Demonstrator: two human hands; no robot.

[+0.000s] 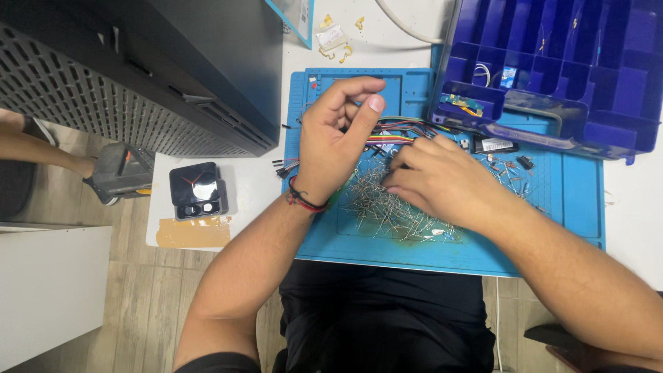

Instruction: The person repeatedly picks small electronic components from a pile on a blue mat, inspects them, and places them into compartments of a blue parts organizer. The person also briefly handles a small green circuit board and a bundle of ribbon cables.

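Note:
My left hand (336, 135) is raised over the blue work mat (566, 200), fingers curled with thumb and forefinger pinched together; whatever small part they hold is too small to make out. A red and black band circles that wrist. My right hand (435, 178) rests palm down on a pile of thin wire-leaded components (387, 217) in the mat's middle, fingertips pressed into the pile. A bundle of multicoloured jumper wires (404, 131) lies just behind both hands.
A dark blue compartment organiser (552, 62) sits at the back right, holding small parts. A large black perforated case (138, 76) fills the left. A small black device (198, 191) lies on the white table beside tan tape. Another person's leg shows far left.

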